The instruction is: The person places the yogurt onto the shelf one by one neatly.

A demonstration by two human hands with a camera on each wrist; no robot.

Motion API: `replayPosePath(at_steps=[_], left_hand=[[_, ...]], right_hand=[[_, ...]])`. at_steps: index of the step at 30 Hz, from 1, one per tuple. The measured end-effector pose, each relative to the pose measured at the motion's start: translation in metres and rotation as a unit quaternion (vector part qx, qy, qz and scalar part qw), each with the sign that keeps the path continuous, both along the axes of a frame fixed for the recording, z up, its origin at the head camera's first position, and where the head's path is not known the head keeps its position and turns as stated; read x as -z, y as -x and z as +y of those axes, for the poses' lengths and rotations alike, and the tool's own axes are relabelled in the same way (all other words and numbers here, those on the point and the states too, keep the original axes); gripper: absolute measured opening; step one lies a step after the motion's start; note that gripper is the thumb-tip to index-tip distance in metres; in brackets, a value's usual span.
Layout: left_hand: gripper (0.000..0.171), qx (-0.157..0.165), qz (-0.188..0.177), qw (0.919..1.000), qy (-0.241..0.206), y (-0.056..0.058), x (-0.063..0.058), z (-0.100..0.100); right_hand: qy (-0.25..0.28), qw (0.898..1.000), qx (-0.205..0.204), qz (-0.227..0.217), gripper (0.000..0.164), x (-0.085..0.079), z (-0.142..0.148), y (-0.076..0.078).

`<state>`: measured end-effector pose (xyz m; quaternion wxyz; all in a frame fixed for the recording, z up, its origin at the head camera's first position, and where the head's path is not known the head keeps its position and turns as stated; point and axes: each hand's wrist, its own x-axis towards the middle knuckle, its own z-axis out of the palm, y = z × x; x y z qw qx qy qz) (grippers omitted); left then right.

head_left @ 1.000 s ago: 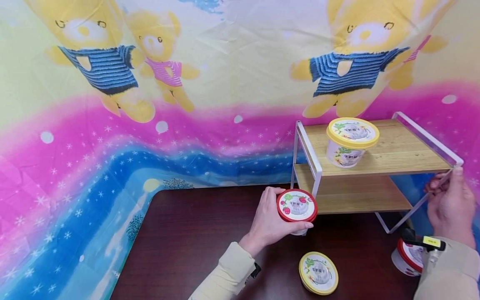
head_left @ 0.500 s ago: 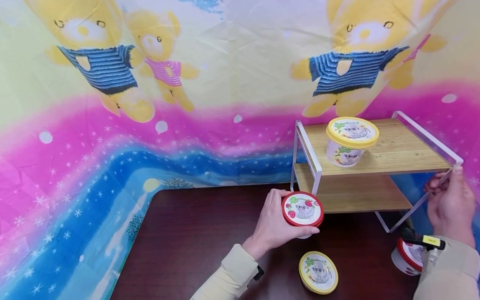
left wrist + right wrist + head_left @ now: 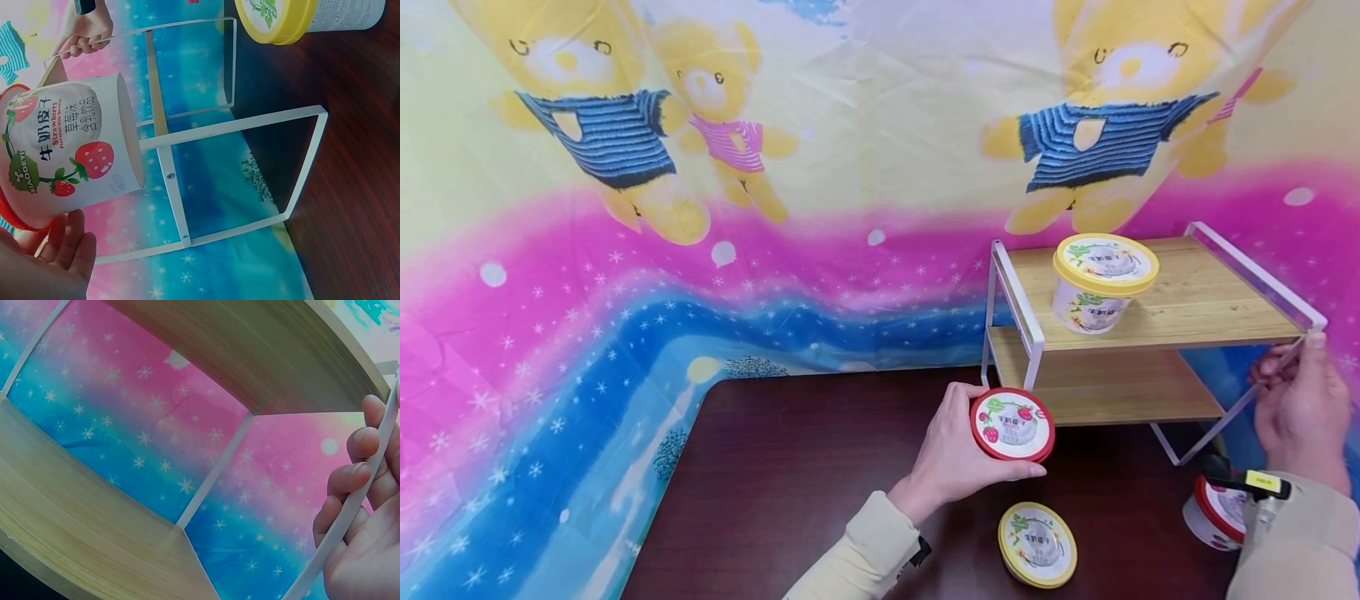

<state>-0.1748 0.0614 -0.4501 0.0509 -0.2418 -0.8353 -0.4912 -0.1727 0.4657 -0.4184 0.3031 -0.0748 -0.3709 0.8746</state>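
One tub (image 3: 1103, 285) is sitting on the rack (image 3: 1225, 287). The left hand (image 3: 946, 450) is holding a second tub (image 3: 1013, 427) in front. On the table (image 3: 782, 483), a third tub (image 3: 1037, 547) is resting left of a fourth tub (image 3: 1212, 517).

Your head view is looking forward and down over the tabletop (image 3: 775, 483); both wrist views are facing the same shelf (image 3: 1210, 292) closer.

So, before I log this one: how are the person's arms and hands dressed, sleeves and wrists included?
The left sleeve and right sleeve are both plain cream. A black fitting shows at the left cuff; the right wrist carries a black device with a yellow label. The left grip and right grip are ungloved.
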Motion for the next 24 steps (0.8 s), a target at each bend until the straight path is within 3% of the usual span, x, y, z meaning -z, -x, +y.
replayPosePath(at_steps=[24], left_hand=[[0.097, 0.008, 0.017, 0.9998, 0.006, -0.009, -0.002, 0.02]], right_hand=[[0.0, 1.0, -0.002, 0.0, 0.043, 0.0, 0.0, -0.001]])
